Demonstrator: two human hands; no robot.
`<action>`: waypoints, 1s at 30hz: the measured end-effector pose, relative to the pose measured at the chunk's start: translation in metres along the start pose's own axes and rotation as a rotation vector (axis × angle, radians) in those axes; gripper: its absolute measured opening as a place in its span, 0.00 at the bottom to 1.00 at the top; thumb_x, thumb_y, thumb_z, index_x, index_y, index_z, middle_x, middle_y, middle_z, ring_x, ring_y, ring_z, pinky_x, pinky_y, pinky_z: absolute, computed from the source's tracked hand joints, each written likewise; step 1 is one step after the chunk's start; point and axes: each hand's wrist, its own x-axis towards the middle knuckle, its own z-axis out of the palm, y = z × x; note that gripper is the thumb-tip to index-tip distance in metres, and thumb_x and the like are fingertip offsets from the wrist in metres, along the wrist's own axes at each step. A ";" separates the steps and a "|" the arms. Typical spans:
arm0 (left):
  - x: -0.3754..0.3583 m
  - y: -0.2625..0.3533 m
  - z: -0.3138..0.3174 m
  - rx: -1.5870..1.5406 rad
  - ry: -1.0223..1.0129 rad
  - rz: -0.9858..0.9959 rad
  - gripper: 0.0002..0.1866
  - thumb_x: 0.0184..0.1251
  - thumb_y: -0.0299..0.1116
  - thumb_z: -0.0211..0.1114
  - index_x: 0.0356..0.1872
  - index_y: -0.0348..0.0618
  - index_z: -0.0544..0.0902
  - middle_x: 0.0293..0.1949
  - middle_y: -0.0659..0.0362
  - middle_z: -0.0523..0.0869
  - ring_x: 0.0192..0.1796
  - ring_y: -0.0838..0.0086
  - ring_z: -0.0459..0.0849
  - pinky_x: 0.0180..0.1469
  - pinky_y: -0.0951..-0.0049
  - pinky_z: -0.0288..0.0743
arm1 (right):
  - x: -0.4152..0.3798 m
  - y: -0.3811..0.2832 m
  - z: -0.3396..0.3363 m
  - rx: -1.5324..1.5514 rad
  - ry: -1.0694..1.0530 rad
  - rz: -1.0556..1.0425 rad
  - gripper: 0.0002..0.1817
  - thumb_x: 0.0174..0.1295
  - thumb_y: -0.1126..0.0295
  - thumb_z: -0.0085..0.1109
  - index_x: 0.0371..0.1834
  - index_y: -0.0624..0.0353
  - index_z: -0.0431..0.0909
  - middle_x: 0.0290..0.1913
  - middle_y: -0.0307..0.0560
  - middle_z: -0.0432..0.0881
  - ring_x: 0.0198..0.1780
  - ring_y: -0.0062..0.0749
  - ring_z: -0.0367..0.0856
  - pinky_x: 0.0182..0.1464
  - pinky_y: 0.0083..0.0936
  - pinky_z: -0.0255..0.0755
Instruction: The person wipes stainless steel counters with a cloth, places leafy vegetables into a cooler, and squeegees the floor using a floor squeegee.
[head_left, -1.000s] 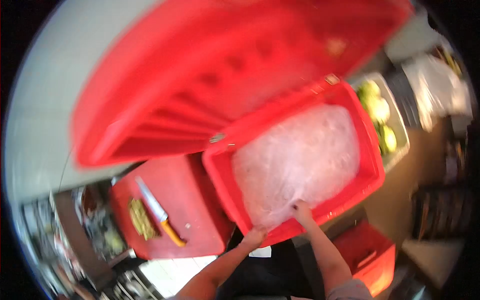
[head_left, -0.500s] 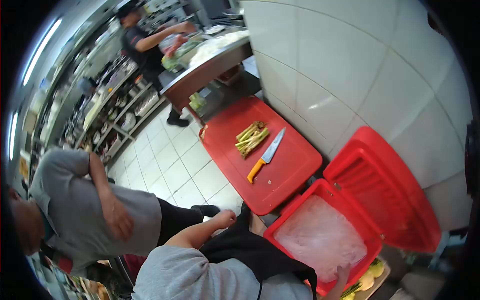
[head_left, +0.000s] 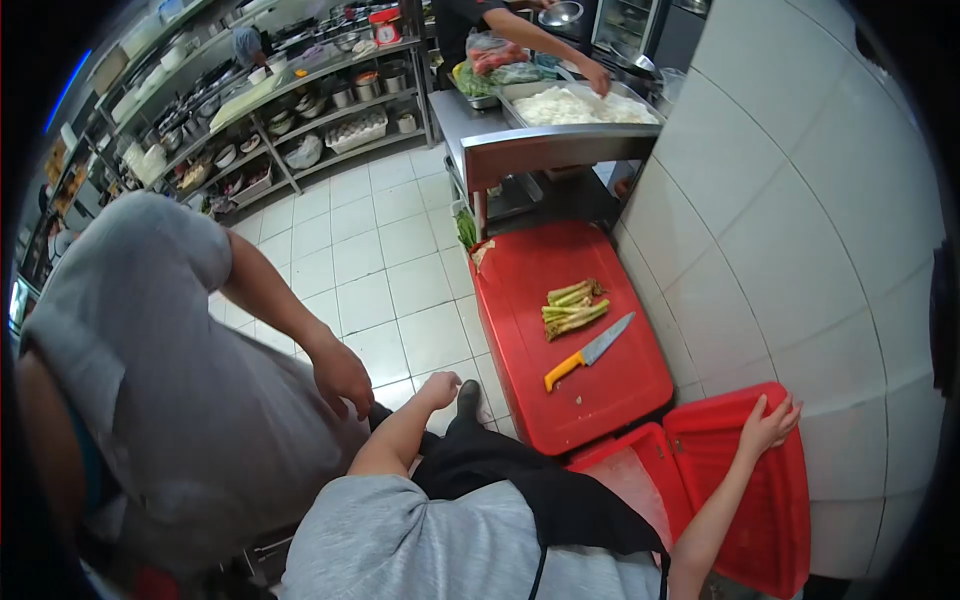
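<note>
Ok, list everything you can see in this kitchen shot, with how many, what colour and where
red bin lid: one, red, open against the tiled wall, lower right
red bin: one, red, clear liner inside, below the cutting board
cutting board: one, red, beside the wall
knife: one, orange handle, on the board
green stalks: one bunch, green, on the board above the knife
steel counter: one, silver, top centre, with a tray of white food
shelving: one run, metal, stocked with bowls, top left
nearby person: one, grey shirt, left
far person: one, dark top, at the counter
left hand: one, open, over the floor
right hand: one, fingers spread on the lid
</note>
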 end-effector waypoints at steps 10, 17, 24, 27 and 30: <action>0.134 -0.080 -0.072 -0.011 -0.066 -0.309 0.15 0.50 0.28 0.55 0.40 0.44 0.83 0.43 0.46 0.82 0.49 0.56 0.80 0.54 0.65 0.72 | 0.009 -0.010 0.064 -0.659 -0.297 0.287 0.39 0.59 0.45 0.51 0.71 0.36 0.45 0.72 0.47 0.43 0.72 0.50 0.41 0.65 0.55 0.47; 0.195 -0.064 -0.113 -0.149 -0.020 -0.264 0.16 0.50 0.28 0.55 0.40 0.42 0.83 0.41 0.46 0.83 0.48 0.55 0.80 0.54 0.65 0.72 | 0.017 -0.020 0.055 -0.702 -0.429 0.363 0.41 0.59 0.49 0.54 0.72 0.36 0.42 0.72 0.52 0.43 0.72 0.48 0.42 0.65 0.55 0.46; 0.176 -0.100 -0.108 -0.189 0.031 -0.279 0.15 0.51 0.30 0.55 0.40 0.43 0.83 0.41 0.47 0.83 0.47 0.56 0.80 0.53 0.65 0.73 | 0.020 -0.019 0.073 -0.678 -0.484 0.599 0.43 0.58 0.48 0.55 0.72 0.39 0.40 0.73 0.55 0.36 0.72 0.55 0.37 0.62 0.64 0.44; 0.164 -0.143 -0.115 -0.189 0.021 -0.445 0.14 0.49 0.32 0.58 0.39 0.46 0.84 0.41 0.48 0.83 0.46 0.57 0.81 0.53 0.65 0.73 | 0.051 -0.064 0.092 -0.509 -0.543 0.880 0.46 0.57 0.46 0.55 0.72 0.50 0.42 0.73 0.60 0.33 0.73 0.56 0.36 0.64 0.61 0.42; 0.167 -0.196 -0.121 -0.218 0.075 -0.625 0.15 0.48 0.31 0.61 0.40 0.44 0.83 0.42 0.48 0.83 0.48 0.56 0.81 0.52 0.65 0.74 | 0.083 -0.124 0.156 0.030 -0.826 0.522 0.45 0.58 0.44 0.53 0.70 0.61 0.48 0.71 0.61 0.47 0.72 0.48 0.44 0.68 0.41 0.46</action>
